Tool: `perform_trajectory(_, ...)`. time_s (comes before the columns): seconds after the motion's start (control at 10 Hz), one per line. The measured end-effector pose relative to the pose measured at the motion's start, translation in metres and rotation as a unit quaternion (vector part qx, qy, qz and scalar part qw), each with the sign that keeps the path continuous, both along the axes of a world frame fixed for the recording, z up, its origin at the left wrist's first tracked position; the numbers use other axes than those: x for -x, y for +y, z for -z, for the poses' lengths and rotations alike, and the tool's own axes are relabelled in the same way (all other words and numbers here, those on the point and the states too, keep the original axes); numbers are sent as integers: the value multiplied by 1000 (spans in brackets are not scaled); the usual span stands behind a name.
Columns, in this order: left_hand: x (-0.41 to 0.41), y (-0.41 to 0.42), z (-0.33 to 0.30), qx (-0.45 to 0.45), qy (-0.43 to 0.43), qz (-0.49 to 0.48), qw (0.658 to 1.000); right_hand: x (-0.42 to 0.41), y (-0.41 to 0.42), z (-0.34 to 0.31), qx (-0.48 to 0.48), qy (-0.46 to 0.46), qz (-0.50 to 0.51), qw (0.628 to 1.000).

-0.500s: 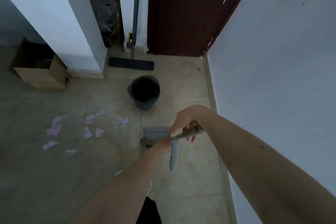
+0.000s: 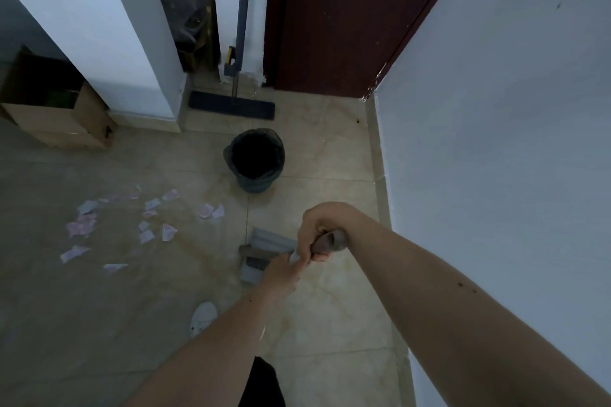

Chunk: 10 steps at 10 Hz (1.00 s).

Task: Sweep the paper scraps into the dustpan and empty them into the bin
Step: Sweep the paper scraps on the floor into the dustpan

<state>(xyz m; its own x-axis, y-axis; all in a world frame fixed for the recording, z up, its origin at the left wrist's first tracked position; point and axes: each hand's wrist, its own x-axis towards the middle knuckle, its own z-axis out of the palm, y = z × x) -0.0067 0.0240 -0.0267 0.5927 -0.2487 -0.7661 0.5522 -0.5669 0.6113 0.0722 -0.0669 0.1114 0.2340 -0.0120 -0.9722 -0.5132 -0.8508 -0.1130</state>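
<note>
Several torn paper scraps [image 2: 82,226] lie scattered on the tiled floor at the left. A dark bin [image 2: 256,160] with a black liner stands open ahead of me. Below my hands a grey broom head [image 2: 269,238] and a grey dustpan [image 2: 253,269] with comb teeth rest on the floor, close together. My right hand [image 2: 322,225] is closed around the end of a grey-brown broom handle [image 2: 332,239]. My left hand [image 2: 284,271] touches the right one and grips a light grey dustpan handle [image 2: 294,256], mostly hidden by its fingers.
A flat mop [image 2: 231,106] leans by the dark red door [image 2: 337,16]. A white wall [image 2: 496,142] runs close on my right. An open cardboard box [image 2: 59,122] sits at the left beside a white pillar. My white shoe [image 2: 203,317] is beneath my left forearm.
My left hand has moved up against my right hand. The long grey handle that hung below the hands is no longer seen. My shoe has come into view.
</note>
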Motion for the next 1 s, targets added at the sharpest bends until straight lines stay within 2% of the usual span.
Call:
perform_trajectory(0.1, -3, 14, -4, -30, -62, 10, 998, -15, 13, 2, 27, 98, -112, 989)
perform_trajectory(0.2, -5, 27, -12, -51, -103, 28, 993, -23, 27, -6, 36, 80, -131, 988)
perform_trajectory(0.3, -3, 51, -9, -29, -124, -34, 991, -28, 30, -16, 16, 103, -142, 984)
perform_trajectory(0.4, 3, 86, 0, -37, -114, -65, 991, -37, 31, -16, 29, 90, -173, 980)
perform_trajectory(0.5, 1, 106, 2, -35, -121, -97, 987, -47, 42, -20, 38, 24, -273, 961)
perform_trajectory(0.6, -3, 115, -2, -34, -116, -115, 986, -56, 53, -25, 42, -11, -301, 953)
perform_trajectory(0.7, -3, 128, -2, -33, -111, -146, 983, -69, 59, -28, 20, -17, -246, 969)
perform_trajectory(0.9, 3, 169, -10, -43, -124, -235, 963, -95, 106, -39, 23, -15, -264, 964)
perform_trajectory(1.0, 8, 200, -15, -81, -119, -259, 955, -103, 140, -43, 18, -42, -231, 972)
